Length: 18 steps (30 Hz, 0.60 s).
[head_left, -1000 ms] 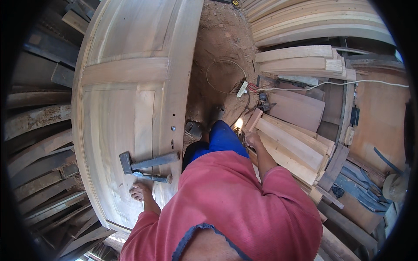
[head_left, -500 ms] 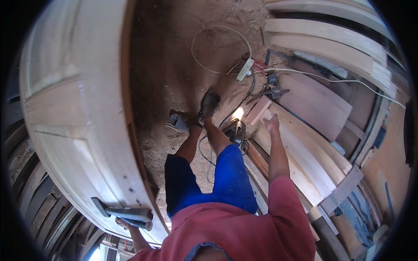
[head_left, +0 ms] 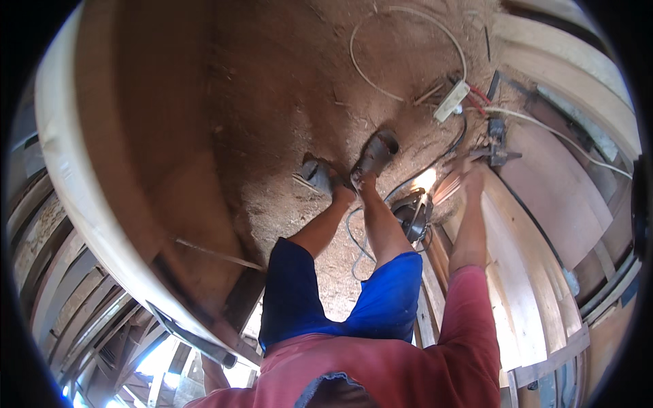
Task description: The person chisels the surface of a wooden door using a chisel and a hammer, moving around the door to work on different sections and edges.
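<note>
A big pale wooden door panel (head_left: 81, 204) stands tilted on its edge along the left, its shaded underside facing me. A dark metal bar clamp (head_left: 190, 333) sits on its lower edge. My left hand (head_left: 207, 364) reaches up to that edge beside the clamp; the fingers are hidden behind the wood. My right hand (head_left: 471, 175), blurred, rests flat on top of a stack of light planks (head_left: 517, 272) at the right. My feet in sandals (head_left: 374, 153) stand on the sawdust floor (head_left: 292, 81).
A round power tool (head_left: 411, 214) with a black cord lies by my right foot. A white power strip (head_left: 452, 100), a white cable loop (head_left: 408, 34) and a small black tool (head_left: 496, 146) lie beyond. Boards lean at the left and right rims.
The door panel has swung further up and left, now showing its underside. My head has dropped toward my feet. My right hand stays on the planks.
</note>
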Motion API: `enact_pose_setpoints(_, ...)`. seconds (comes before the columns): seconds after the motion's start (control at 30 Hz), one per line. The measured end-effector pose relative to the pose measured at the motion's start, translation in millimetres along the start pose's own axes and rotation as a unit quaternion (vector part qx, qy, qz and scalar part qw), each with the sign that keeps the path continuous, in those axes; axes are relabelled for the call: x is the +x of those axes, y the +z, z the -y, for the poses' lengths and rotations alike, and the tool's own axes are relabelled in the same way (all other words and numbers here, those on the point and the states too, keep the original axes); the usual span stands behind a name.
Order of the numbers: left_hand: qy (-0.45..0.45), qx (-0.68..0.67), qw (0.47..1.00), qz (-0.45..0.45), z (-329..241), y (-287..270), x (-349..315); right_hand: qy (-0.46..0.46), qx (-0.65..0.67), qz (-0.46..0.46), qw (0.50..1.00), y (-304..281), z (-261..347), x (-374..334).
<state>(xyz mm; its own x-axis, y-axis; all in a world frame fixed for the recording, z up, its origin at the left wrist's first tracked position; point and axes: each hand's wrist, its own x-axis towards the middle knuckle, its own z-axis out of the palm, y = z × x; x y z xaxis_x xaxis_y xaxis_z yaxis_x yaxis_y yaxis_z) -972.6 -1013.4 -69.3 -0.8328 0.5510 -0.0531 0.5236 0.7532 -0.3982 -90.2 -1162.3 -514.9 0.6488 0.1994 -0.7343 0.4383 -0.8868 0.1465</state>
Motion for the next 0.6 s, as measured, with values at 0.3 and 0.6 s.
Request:
enact_pose_setpoints(0.3,-0.109,-0.168,0.976,0.080,27,2,-51,-0.058,-0.008,0.006,0.998,-146,122,-272)
enact_pose_setpoints(0.6,-0.077,-0.168,0.981,0.054,-24,-52,-88,-0.378,0.200,-0.216,0.878,-336,188,-451)
